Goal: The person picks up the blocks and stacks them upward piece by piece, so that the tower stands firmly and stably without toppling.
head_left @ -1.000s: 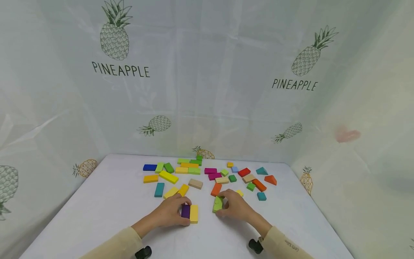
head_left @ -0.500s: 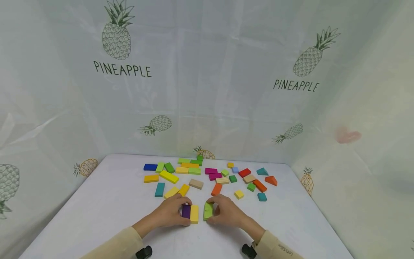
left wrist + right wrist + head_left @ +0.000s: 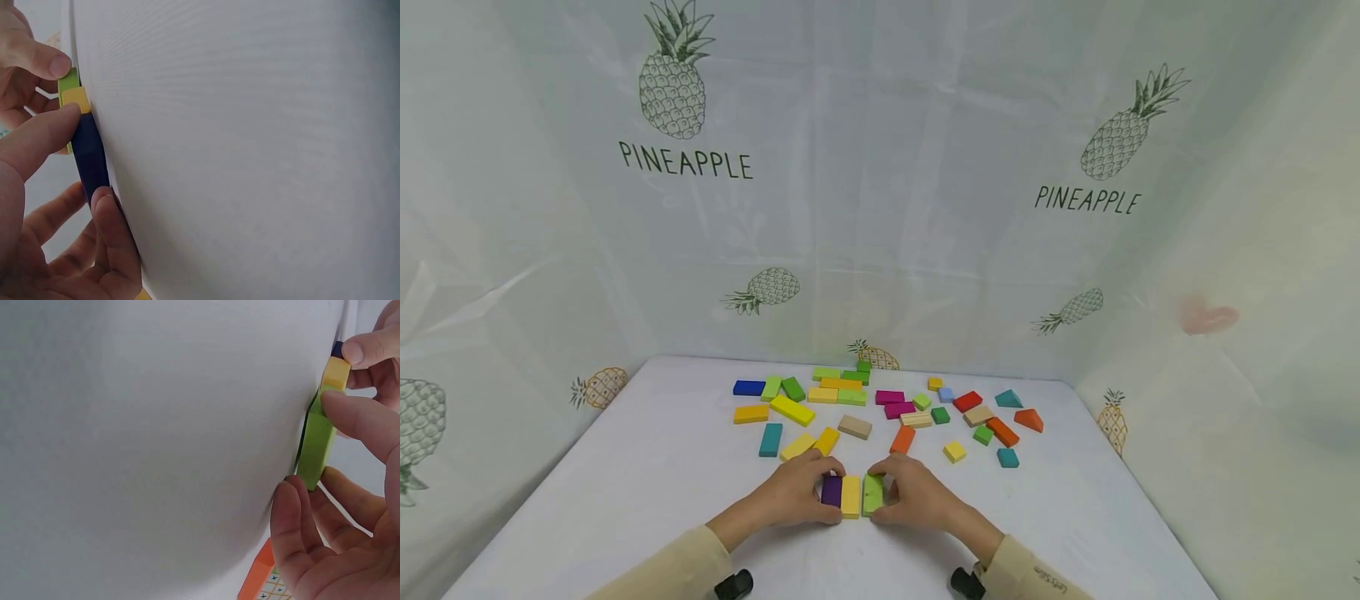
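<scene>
Near the front middle of the table, my left hand (image 3: 793, 492) pinches a dark purple block (image 3: 831, 491) between thumb and fingers. A yellow block (image 3: 851, 497) lies flush along its right side; in the left wrist view the thumb also reaches the yellow end (image 3: 76, 99). Just right of these, my right hand (image 3: 917, 496) holds a light green block (image 3: 872, 496) by its two ends, thumb near and fingers far. Only a thin gap shows between green and yellow in the head view. The right wrist view shows the green block (image 3: 317, 447) low against the white tabletop.
Behind the hands lie many loose blocks, among them an orange block (image 3: 902, 439), a small yellow block (image 3: 954, 451), a teal block (image 3: 770, 440) and a tan block (image 3: 854, 427). A white pineapple-print curtain (image 3: 880, 208) hangs along the table's back edge.
My right hand has slid left and slightly nearer with the light green block, bringing it alongside the yellow one. My left hand stays in place on the purple block.
</scene>
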Motion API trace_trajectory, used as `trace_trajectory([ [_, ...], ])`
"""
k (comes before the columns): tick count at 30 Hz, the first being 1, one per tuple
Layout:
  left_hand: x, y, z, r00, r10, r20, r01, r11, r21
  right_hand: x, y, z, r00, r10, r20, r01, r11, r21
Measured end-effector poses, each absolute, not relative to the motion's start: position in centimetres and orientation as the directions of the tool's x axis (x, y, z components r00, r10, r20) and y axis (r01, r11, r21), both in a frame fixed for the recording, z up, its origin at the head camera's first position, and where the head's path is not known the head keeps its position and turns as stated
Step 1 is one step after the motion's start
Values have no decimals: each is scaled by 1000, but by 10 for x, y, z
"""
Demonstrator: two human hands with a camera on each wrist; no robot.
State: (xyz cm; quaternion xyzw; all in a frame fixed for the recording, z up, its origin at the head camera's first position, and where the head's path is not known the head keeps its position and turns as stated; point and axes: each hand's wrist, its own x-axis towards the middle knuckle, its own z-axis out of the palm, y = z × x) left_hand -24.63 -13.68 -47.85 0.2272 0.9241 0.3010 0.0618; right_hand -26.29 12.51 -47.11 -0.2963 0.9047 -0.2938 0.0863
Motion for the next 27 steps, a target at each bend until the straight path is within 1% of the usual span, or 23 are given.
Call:
trace_trajectory([
  [12,-247,-136,-479,-888,460,29,393,722,570,-263,120,-474,-804,-595,2,-495,667,-556],
  [19,-247,-137,-476,-884,466,33,391,700,597,-262,114,-475,-811,-585,16,-499,676,-543],
  [27,-250,-140,-478,-889,459,2,365,705,608,-257,106,-470,-822,-569,16,-492,696,-524],
])
